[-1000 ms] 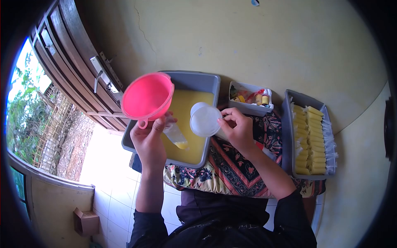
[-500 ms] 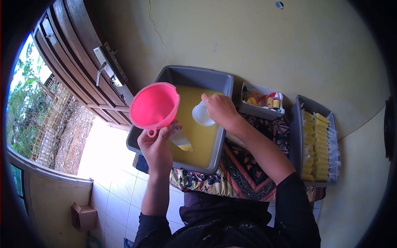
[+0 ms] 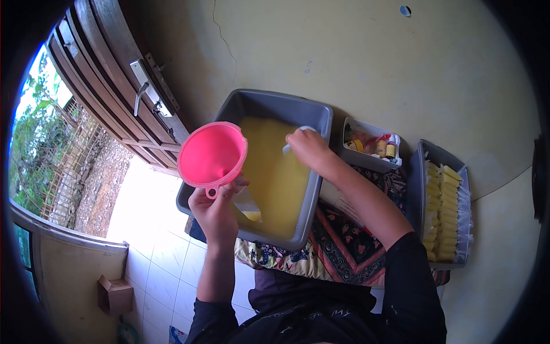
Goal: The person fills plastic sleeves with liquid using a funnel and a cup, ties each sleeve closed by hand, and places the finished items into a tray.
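Note:
My left hand (image 3: 214,215) is closed around the neck of a pink funnel (image 3: 209,152), whose wide mouth tilts up toward me. Under the funnel hangs a small clear plastic bag (image 3: 250,207) with a little yellow liquid at its bottom; the hand hides where bag and spout meet. Over the far right side of a large grey tub (image 3: 313,198), my right hand (image 3: 309,148) grips a white cup (image 3: 287,149), mostly covered by the fingers. Yellow liquid (image 3: 275,178) fills part of the tub beneath both hands.
Right of the tub stands a small grey box (image 3: 369,159) with bottles. Farther right, a grey crate (image 3: 422,195) holds rows of filled yellow bags (image 3: 448,223). Patterned cloth (image 3: 355,246) lies under them. A wooden door (image 3: 109,74) stands open at left; a cardboard box (image 3: 116,295) is on the floor.
My right hand has moved slightly right and down, and the white cup has turned so less of it shows. The funnel and bag have shifted slightly. The whole view has tilted a little.

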{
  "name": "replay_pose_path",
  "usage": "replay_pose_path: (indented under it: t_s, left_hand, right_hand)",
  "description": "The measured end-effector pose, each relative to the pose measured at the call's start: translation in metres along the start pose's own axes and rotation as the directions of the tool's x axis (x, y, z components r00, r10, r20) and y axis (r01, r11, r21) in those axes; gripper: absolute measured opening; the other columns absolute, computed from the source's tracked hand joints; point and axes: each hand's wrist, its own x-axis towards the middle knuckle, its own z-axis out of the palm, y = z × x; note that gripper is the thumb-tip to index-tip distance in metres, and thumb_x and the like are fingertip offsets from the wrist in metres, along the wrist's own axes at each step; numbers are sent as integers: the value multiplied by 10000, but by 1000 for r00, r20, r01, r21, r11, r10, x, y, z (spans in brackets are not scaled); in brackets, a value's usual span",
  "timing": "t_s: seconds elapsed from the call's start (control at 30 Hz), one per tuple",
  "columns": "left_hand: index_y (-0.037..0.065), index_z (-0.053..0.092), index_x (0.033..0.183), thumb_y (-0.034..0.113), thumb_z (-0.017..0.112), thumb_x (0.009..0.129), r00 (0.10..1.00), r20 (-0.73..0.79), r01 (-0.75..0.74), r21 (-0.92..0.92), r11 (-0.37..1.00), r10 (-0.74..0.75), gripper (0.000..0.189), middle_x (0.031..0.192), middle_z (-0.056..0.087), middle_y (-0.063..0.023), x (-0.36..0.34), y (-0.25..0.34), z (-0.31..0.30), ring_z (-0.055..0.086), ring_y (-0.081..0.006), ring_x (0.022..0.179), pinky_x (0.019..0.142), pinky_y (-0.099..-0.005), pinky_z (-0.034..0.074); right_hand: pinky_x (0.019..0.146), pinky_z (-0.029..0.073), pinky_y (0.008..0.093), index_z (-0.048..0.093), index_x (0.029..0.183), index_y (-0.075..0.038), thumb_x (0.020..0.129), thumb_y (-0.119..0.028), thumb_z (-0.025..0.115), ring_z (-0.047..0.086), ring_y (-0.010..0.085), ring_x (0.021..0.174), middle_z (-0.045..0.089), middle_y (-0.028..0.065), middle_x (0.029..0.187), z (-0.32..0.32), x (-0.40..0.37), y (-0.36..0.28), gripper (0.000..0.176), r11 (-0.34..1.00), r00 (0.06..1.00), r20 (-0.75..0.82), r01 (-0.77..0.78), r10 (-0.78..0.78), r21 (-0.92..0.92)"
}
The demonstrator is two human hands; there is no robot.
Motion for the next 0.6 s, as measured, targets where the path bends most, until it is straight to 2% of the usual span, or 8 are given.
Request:
replay_pose_path:
  t_s: [0.07, 0.1, 0.17, 0.2, 0.33, 0.4, 0.53, 0.6]
  left_hand:
    - [-47, 644, 921, 68, 658, 860, 1000, -8, 4, -15, 1000, -4, 131, 856, 682, -122, 2, -3, -2, 660, -196, 774, 755, -342, 540]
    - [-42, 640, 920, 74, 659, 862, 1000, -18, 3, -30, 1000, -4, 132, 863, 681, -121, 2, -4, -3, 654, -188, 771, 757, -347, 540]
    - [-38, 637, 924, 77, 658, 863, 1000, -23, 8, -29, 1000, -8, 132, 867, 681, -121, 2, -5, -3, 650, -185, 772, 764, -355, 540]
    - [-34, 633, 927, 79, 657, 865, 999, -32, 9, -26, 1000, -10, 132, 871, 680, -120, 2, -5, -3, 646, -182, 773, 770, -364, 540]
    - [-30, 628, 947, 84, 651, 871, 1000, -11, 6, -27, 1000, -6, 139, 885, 680, -119, 2, -4, -6, 649, -187, 790, 783, -378, 538]
    - [-33, 631, 985, 132, 596, 921, 999, 10, -32, -18, 999, 32, 181, 926, 655, -136, 2, -5, -7, 649, -188, 782, 734, -303, 497]
    - [-35, 632, 977, 129, 597, 918, 999, -2, -39, -4, 999, 39, 177, 924, 656, -139, 1, 0, -7, 652, -190, 780, 734, -305, 507]
    - [-32, 624, 968, 79, 645, 873, 1000, -13, -11, -65, 998, 10, 148, 908, 681, -135, 1, 2, -9, 658, -210, 822, 771, -376, 544]
  right_hand:
    - [658, 545, 422, 635, 772, -5, 748, 16, 565, 665, 357, 745, 631, 205, 717, -7, -12, -15, 77, 994, 994, 78, 74, -81, 83]
    - [658, 545, 422, 635, 772, -5, 748, 16, 565, 665, 357, 745, 631, 205, 717, -7, -19, -22, 77, 994, 994, 79, 70, -76, 83]
    - [627, 553, 406, 628, 708, -16, 723, -32, 615, 675, 327, 696, 633, 180, 688, -6, -34, -36, 26, 974, 990, -23, 142, -140, 179]
    - [672, 532, 434, 629, 804, -2, 723, 13, 576, 648, 375, 727, 624, 205, 713, -11, -40, -43, 98, 968, 987, 75, 123, -143, 221]
    - [631, 521, 443, 601, 798, -4, 699, 1, 592, 636, 371, 675, 612, 184, 675, -26, -63, -68, 99, 940, 984, 28, 158, -175, 303]
    - [584, 508, 449, 556, 779, -11, 677, -12, 611, 621, 360, 618, 593, 159, 632, -37, -68, -73, 116, 934, 989, 50, 113, -137, 339]
    - [550, 504, 443, 530, 771, -33, 685, -38, 619, 623, 329, 588, 584, 124, 608, -50, -71, -78, 123, 956, 989, -12, 149, -151, 253]
    - [516, 502, 413, 532, 779, -61, 729, -65, 602, 633, 285, 580, 589, 93, 608, -54, -67, -77, 86, 975, 985, -106, 150, -134, 163]
